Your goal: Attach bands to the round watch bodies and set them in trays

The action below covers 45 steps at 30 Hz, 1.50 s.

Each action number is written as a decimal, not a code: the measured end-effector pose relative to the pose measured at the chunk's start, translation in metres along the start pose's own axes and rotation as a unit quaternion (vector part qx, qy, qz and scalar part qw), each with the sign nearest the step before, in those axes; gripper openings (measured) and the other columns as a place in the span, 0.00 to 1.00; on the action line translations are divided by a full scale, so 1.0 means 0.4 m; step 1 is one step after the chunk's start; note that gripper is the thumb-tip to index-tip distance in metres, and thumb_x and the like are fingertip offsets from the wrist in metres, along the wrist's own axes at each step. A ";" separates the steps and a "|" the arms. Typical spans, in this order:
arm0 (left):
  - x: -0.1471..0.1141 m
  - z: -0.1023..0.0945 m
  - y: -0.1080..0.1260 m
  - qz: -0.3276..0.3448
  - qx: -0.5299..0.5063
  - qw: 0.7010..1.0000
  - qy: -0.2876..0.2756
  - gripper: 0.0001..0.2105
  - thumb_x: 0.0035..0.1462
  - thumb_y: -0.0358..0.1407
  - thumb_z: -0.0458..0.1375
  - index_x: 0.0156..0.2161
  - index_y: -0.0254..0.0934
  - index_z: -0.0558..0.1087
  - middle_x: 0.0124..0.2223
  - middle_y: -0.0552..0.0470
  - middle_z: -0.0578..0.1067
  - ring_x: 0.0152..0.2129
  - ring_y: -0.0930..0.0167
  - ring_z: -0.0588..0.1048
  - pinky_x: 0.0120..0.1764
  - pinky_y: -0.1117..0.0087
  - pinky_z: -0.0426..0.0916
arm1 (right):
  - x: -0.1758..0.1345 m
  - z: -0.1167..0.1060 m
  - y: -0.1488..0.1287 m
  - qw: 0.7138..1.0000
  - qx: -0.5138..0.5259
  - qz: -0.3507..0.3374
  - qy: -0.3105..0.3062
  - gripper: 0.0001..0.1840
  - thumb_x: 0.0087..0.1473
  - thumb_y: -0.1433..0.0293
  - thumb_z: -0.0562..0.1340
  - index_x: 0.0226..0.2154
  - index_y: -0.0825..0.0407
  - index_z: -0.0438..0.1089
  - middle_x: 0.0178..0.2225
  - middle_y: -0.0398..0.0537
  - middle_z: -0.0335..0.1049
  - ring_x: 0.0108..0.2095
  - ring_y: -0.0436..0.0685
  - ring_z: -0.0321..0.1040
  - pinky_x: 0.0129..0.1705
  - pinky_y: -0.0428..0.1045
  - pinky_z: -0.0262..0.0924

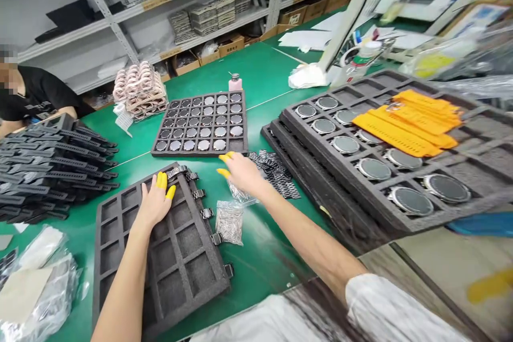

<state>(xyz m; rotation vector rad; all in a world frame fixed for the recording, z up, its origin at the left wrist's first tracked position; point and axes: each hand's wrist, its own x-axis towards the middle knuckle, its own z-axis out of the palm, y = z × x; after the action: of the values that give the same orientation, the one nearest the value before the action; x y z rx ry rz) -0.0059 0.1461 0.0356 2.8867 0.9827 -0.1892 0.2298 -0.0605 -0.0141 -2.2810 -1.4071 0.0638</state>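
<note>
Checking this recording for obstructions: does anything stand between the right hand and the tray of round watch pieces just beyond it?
Nothing visible does: the right hand appears right at the near edge of the tray, though contact can't be told. The metal bands lie beside the hand, off that path.

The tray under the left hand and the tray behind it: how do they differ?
The far tray holds round watch faces in nearly every compartment; the near tray shows none. The near tray's compartments look larger and fewer than the far tray's. Both are dark trays with grid dividers on the green table.
</note>
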 end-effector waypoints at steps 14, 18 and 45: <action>0.005 0.020 0.373 0.160 -0.333 0.929 0.008 0.23 0.66 0.40 0.56 0.64 0.36 0.71 0.72 0.36 0.64 0.70 0.56 0.63 0.71 0.49 0.58 | -0.056 -0.068 0.213 0.974 -0.020 0.224 -0.027 0.10 0.66 0.63 0.66 0.40 0.52 0.69 0.41 0.53 0.75 0.42 0.62 0.70 0.41 0.52 0.60; -0.021 0.069 0.384 0.213 -0.449 0.867 -0.033 0.26 0.64 0.44 0.61 0.65 0.40 0.70 0.73 0.39 0.64 0.72 0.56 0.60 0.72 0.49 0.55 | -0.124 -0.155 0.156 0.943 0.267 0.171 0.106 0.16 0.61 0.57 0.70 0.35 0.49 0.66 0.30 0.42 0.69 0.31 0.56 0.66 0.34 0.50 0.60; -0.019 0.033 0.362 -0.012 -0.785 0.617 -0.056 0.22 0.48 0.46 0.73 0.38 0.39 0.67 0.29 0.59 0.75 0.15 0.76 0.71 0.21 0.72 0.67 | -0.179 0.052 0.017 0.961 0.082 -0.098 -0.246 0.06 0.67 0.76 0.58 0.37 0.53 0.69 0.38 0.51 0.71 0.35 0.58 0.68 0.36 0.50 0.58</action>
<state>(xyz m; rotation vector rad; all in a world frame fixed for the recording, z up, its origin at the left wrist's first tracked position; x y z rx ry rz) 0.0755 0.0256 0.0297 1.1678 0.5522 0.3474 0.1956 -0.1171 -0.0496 -2.0561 -1.7866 0.6985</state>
